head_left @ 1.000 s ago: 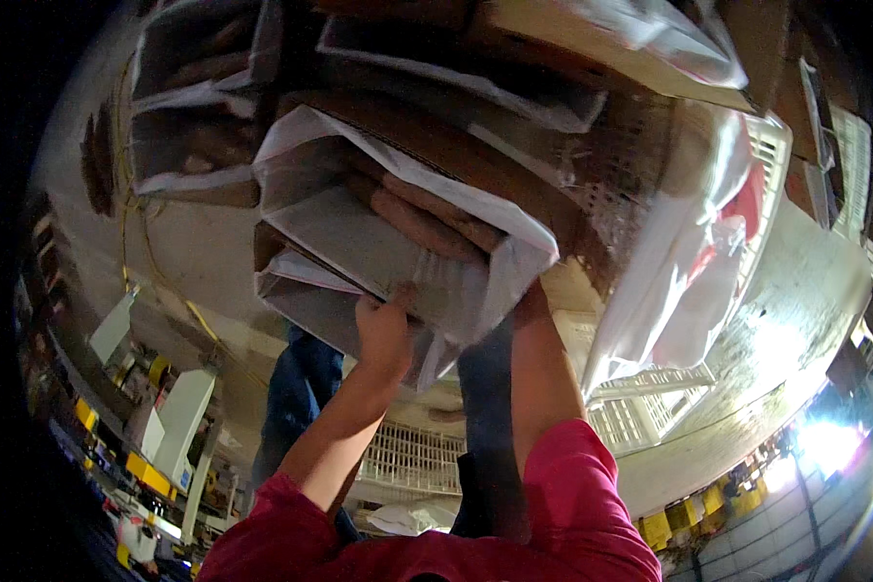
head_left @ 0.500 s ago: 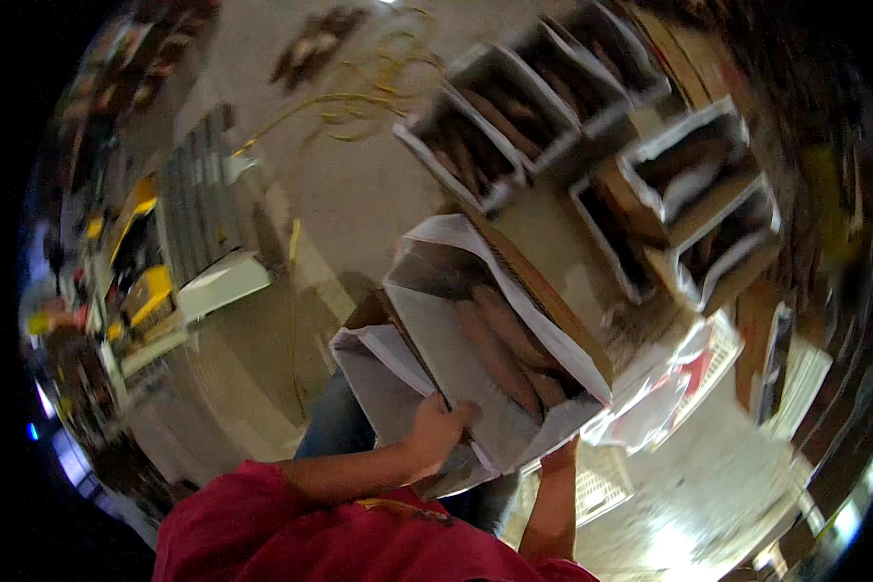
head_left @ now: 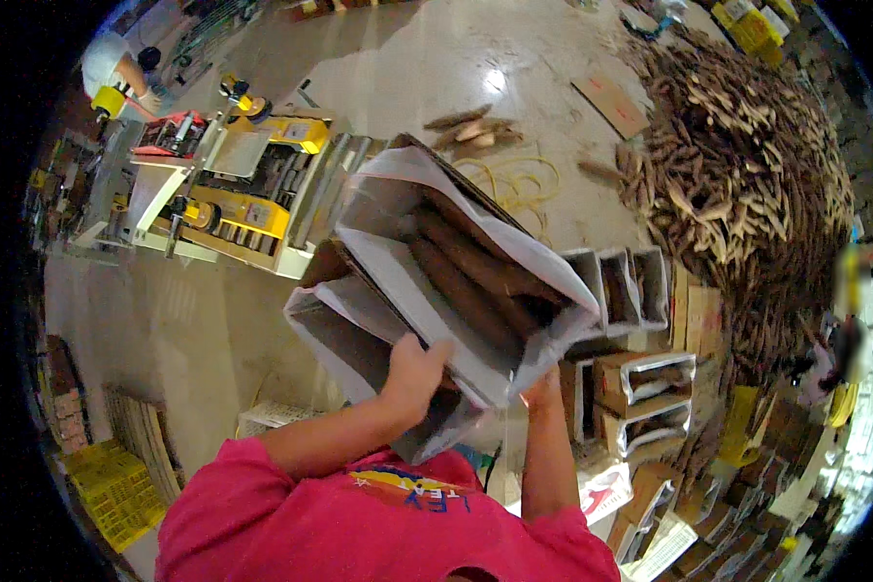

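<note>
In front of my chest I hold up a cardboard box (head_left: 412, 291) with a white plastic liner, tilted, its mouth facing up. Several long brown cassava roots (head_left: 466, 262) lie inside. Against its left side sits a narrower lined space (head_left: 335, 325) with no roots visible; whether it is a second box or a fold-out part, I cannot tell. My left hand (head_left: 417, 380) is closed over the edge between the two. At the box's near right corner, my right hand (head_left: 541, 388) supports it, its fingers mostly hidden beneath.
A roller machine with yellow parts (head_left: 252, 213) stands left, a person (head_left: 112, 73) beyond it. Lined boxes of roots (head_left: 650, 383) stand on the right, before a big root pile (head_left: 737, 184). A yellow hose (head_left: 524, 179) lies on the floor; a yellow crate (head_left: 116, 495) is lower left.
The view has swung right, bringing the root pile and more of the machine into sight. The box has risen nearer and the standing boxes now lie right of it. Both hands keep their hold.
</note>
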Demonstrator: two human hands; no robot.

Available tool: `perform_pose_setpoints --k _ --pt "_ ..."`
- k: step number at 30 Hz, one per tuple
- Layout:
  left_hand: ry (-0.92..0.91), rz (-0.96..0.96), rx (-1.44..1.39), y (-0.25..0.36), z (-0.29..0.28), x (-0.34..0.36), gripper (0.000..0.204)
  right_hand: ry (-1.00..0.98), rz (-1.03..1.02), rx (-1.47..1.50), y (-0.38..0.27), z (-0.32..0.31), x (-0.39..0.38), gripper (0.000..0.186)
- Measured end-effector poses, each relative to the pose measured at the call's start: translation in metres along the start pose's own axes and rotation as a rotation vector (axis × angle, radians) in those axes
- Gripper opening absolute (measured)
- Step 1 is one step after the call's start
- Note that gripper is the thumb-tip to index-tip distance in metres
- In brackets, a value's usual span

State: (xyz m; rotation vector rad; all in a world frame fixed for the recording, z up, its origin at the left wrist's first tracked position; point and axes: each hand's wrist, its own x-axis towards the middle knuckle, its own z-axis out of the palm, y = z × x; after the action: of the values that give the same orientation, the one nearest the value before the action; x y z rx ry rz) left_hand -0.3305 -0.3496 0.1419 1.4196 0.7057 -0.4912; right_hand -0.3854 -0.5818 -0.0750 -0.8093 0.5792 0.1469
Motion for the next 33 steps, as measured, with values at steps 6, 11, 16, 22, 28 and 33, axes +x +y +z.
perform_pose_setpoints --k 6,11,16,22,28,33 --pt "0.196 -0.030 -0.299 0.076 -0.063 0.143 0.022 -0.109 0.431 -0.292 0.037 0.152 0.207 0.084" --pt "0.262 -0.045 -0.018 0.081 -0.084 0.290 0.058 -0.172 0.270 -0.246 0.071 0.216 0.247 0.060" --pt "0.215 -0.198 -0.061 0.108 -0.139 0.281 0.067 -0.060 0.276 -0.482 0.031 0.300 0.204 0.063" --pt "0.186 0.101 0.599 0.168 -0.184 0.265 0.044 0.034 0.166 -0.502 -0.029 0.370 0.235 0.067" --pt "0.913 0.956 0.974 0.195 -0.291 0.345 0.029 0.023 -0.007 -0.819 -0.030 0.371 0.256 0.027" --pt "0.442 0.297 0.759 0.220 -0.325 0.387 0.023 -0.414 -0.771 -1.894 -0.013 0.413 0.206 0.019"
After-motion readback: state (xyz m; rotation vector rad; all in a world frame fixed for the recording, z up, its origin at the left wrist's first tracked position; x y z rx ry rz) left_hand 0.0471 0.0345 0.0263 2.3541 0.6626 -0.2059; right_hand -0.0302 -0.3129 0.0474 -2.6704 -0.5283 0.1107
